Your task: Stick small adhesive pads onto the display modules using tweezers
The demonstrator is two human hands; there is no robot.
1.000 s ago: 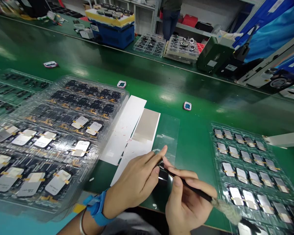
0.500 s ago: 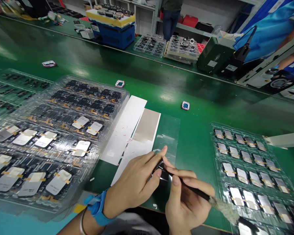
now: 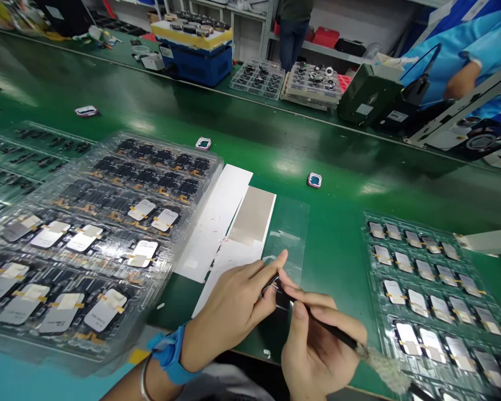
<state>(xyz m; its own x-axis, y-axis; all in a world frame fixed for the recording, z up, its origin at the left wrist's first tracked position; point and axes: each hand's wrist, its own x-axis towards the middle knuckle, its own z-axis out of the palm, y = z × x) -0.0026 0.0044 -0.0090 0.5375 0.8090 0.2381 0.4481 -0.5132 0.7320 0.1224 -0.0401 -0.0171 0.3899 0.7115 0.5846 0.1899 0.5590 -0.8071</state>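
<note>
Both hands meet above the near edge of the green bench. My left hand (image 3: 237,306), with a blue watch on the wrist, pinches a small dark piece (image 3: 271,283) between thumb and fingers; its kind is mostly hidden. My right hand (image 3: 323,345) is closed around a slim black tool (image 3: 336,329), which has frayed whitish wrapping (image 3: 384,365) toward its rear. The tool's front end reaches the dark piece. Just beyond the fingers lies a clear plastic sheet (image 3: 290,223), beside a grey-beige sheet (image 3: 253,214) and white paper strips (image 3: 217,206).
On the left, a clear tray (image 3: 215,172) holds several dark flex-cable parts and silver-white modules. Another tray (image 3: 369,278) of silver modules stands at right. Small framed parts (image 3: 315,180) lie on the green bench (image 3: 338,206). A blue crate (image 3: 209,64) stands behind; a person's blue sleeve shows upper right.
The view has shifted slightly, moving the trays a little right in the picture. My left thumb has drawn in around the dark piece. A co-worker's arm at upper right has moved.
</note>
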